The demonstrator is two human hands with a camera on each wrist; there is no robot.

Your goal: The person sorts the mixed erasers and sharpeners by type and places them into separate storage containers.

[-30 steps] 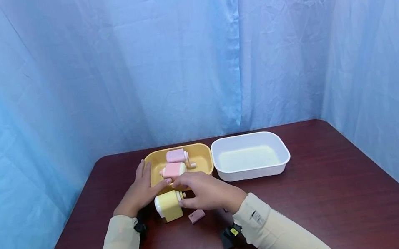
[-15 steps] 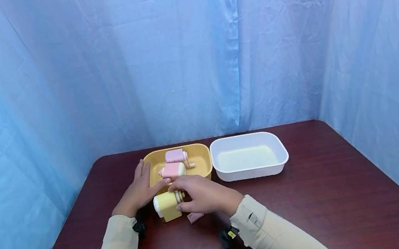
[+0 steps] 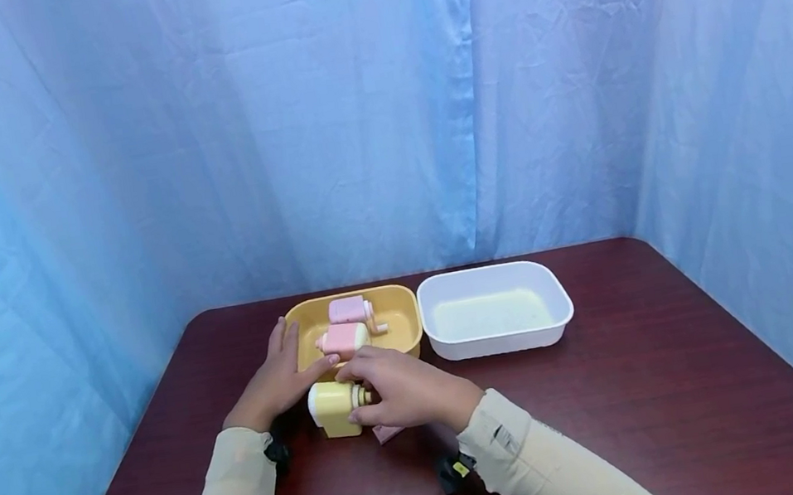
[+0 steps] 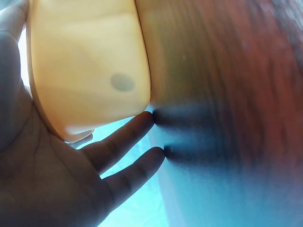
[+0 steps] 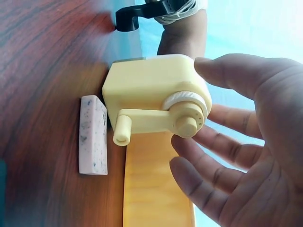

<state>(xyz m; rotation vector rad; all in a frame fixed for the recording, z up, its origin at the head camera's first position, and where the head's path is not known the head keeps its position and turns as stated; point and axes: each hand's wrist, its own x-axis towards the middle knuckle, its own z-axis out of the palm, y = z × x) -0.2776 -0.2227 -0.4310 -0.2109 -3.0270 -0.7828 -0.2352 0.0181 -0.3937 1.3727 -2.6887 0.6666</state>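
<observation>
A yellow hand-crank pencil sharpener point(image 3: 335, 409) stands on the table in front of the yellow basket point(image 3: 410, 350). In the right wrist view its crank handle point(image 5: 122, 130) and white ring face the camera. My right hand point(image 3: 407, 384) grips the crank end, thumb on one edge of the body and fingers round the other side. My left hand point(image 3: 275, 385) lies spread along the basket's left end, its fingers straight. Its thumb reaches over the basket's front rim. Close beside the sharpener lies a pink speckled eraser point(image 5: 93, 135), partly hidden by my right hand in the head view.
Inside the yellow basket lie a pink sharpener point(image 3: 344, 339) and a lilac sharpener point(image 3: 349, 310) with its crank. A white basket point(image 3: 503, 344) stands directly to its right. Blue curtains point(image 3: 364, 118) hang round the dark red table point(image 3: 655, 381).
The yellow sharpener has turned slightly where it stands. My right hand has moved a little left with it and now covers more of the eraser. My left hand stays put.
</observation>
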